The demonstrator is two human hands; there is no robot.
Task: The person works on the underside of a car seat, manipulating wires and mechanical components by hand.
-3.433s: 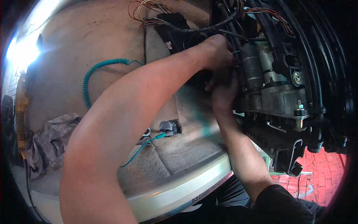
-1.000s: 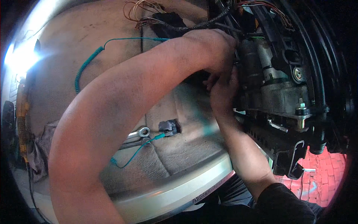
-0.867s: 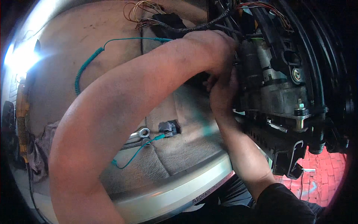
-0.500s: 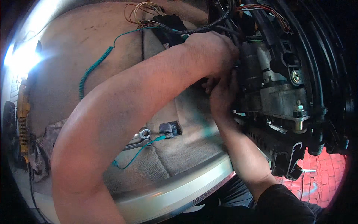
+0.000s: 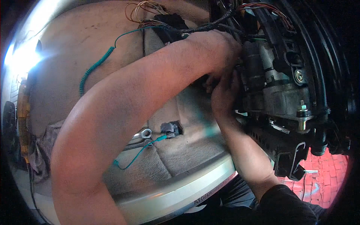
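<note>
Looking down through the head camera, I see a stained beige fabric surface (image 5: pixel 75 48) edged by a pale metallic sill (image 5: pixel 180 187), red brick paving (image 5: pixel 322 172) at lower right and a glaring white lamp (image 5: pixel 24 54) at far left. A crumpled grey cloth (image 5: pixel 40 157), a teal coiled cable (image 5: pixel 96 67) and a chrome ring-ended wrench (image 5: pixel 146 134) lie around the left forearm, which hides part of the wrench. The left hand (image 5: pixel 225 47) and right hand (image 5: pixel 225 86) sit close together in shadow; their fingertips are mostly hidden, so I cannot tell what either grips. Just right of them stands a silver-and-black metal assembly (image 5: pixel 285 98), dull and grimy, with dark cylinders, an upright bolt (image 5: pixel 302 107) and its far side lost in darkness.
</note>
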